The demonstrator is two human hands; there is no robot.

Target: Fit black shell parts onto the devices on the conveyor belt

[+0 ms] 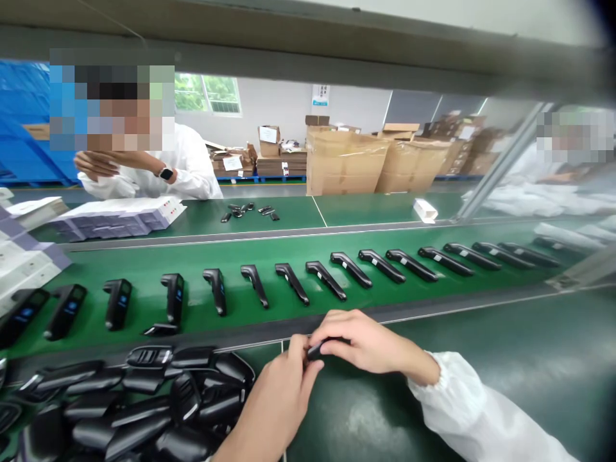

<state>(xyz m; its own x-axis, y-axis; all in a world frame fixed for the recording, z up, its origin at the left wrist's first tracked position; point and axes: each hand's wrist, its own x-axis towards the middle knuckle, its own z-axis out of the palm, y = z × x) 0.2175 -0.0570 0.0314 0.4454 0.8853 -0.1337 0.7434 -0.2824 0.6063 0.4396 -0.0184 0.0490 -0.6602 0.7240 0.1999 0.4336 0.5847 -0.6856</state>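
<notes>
In front of me, over the bench, both hands meet at a small black plastic part (pixel 315 351). My left hand (pixel 282 385) pinches its left end between thumb and fingers. My right hand (pixel 360 343) has its fingers curled over the other end, hiding most of it. Left of my left hand lies a heap of glossy black plastic covers (pixel 139 417), some with ribbed slots. Just beyond my hands, a row of black angled handheld devices (pixel 291 282) lies on the green conveyor belt (pixel 269 247). The leftmost devices show small displays with blue marks.
White boxes (pixel 29 269) are stacked at the left. Across the belt, a co-worker in white (pixel 187 160) holds both hands raised. Small black parts (pixel 238 210) and a white box (pixel 425 210) lie on the far bench. A metal post (pixel 500 163) and an overhead beam (pixel 308 61) frame the view.
</notes>
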